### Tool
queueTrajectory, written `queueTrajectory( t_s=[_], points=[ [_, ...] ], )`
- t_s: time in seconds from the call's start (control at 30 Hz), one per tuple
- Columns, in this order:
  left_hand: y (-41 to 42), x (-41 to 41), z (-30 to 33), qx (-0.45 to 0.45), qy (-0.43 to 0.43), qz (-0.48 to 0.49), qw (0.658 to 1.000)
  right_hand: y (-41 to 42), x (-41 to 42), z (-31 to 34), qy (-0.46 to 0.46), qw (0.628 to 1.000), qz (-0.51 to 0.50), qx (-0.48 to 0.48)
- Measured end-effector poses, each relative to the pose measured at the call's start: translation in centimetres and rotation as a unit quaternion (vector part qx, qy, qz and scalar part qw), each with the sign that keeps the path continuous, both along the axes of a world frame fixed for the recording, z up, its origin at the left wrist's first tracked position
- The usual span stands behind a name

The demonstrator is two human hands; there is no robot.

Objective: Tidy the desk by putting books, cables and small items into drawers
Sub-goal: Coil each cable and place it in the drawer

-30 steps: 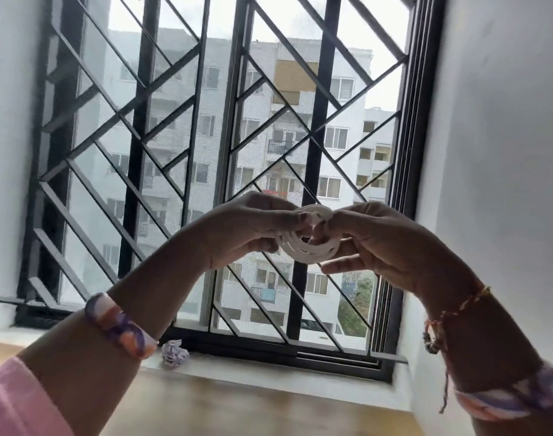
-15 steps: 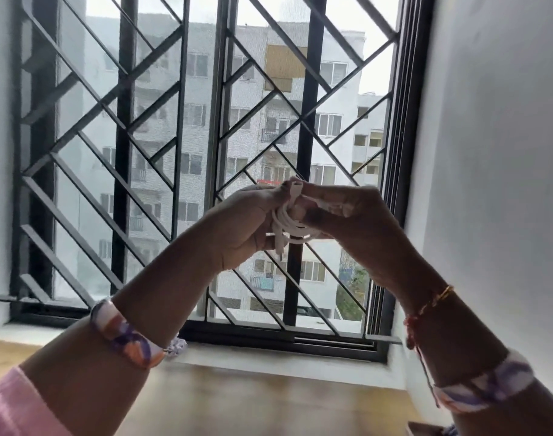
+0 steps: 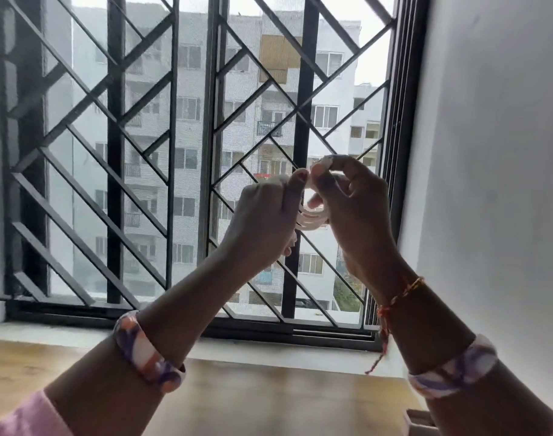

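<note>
Clearly white cable sat coiled in tight loops, held up before window grille, well above desk. Left hand gripped coil's left side, thumb up; right hand pinched loose end over top. Likely risk: springy loops uncoiling if pinch slackened before end tucked.

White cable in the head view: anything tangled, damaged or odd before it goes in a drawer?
Nothing stands out. The white cable is wound in a neat coil, held up before the window by the left hand and the right hand. No loose loops or damage show, though fingers hide part of it.
</note>
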State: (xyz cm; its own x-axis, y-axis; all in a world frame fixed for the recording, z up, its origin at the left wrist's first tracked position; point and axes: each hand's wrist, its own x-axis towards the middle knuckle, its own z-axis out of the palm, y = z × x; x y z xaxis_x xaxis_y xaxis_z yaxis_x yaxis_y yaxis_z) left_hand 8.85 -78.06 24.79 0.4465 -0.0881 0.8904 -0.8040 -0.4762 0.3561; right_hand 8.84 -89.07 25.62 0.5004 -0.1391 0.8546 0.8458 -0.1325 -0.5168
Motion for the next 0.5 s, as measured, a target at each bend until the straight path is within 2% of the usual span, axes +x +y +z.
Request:
queueTrajectory(
  t_s=[0.07,0.2,0.27,0.37,0.43,0.5],
  points=[
    [-0.2,-0.2,0.4,-0.003,0.04,-0.015,0.999,-0.1,0.3,0.4,-0.008,1.0,-0.029,0.009],
    [-0.4,-0.2,1.3,0.015,0.04,-0.004,0.999,0.0,0.5,1.0,-0.009,0.999,-0.027,0.036],
    [-0.1,-0.1,1.0,0.024,0.054,-0.034,0.998,-0.1,0.3,1.1,0.045,0.998,0.004,0.044],
    [0.5,-0.2,0.0,0.009,0.119,-0.105,0.987,-0.7,0.4,1.1,0.147,0.981,0.099,0.081],
    [0.8,-0.2,-0.5,-0.008,0.155,-0.122,0.98,-1.1,0.4,1.1,0.181,0.966,0.155,0.1],
    [1.0,-0.2,-0.6,-0.007,0.167,-0.118,0.979,-1.2,0.6,1.0,0.185,0.965,0.161,0.091]
  ],
)
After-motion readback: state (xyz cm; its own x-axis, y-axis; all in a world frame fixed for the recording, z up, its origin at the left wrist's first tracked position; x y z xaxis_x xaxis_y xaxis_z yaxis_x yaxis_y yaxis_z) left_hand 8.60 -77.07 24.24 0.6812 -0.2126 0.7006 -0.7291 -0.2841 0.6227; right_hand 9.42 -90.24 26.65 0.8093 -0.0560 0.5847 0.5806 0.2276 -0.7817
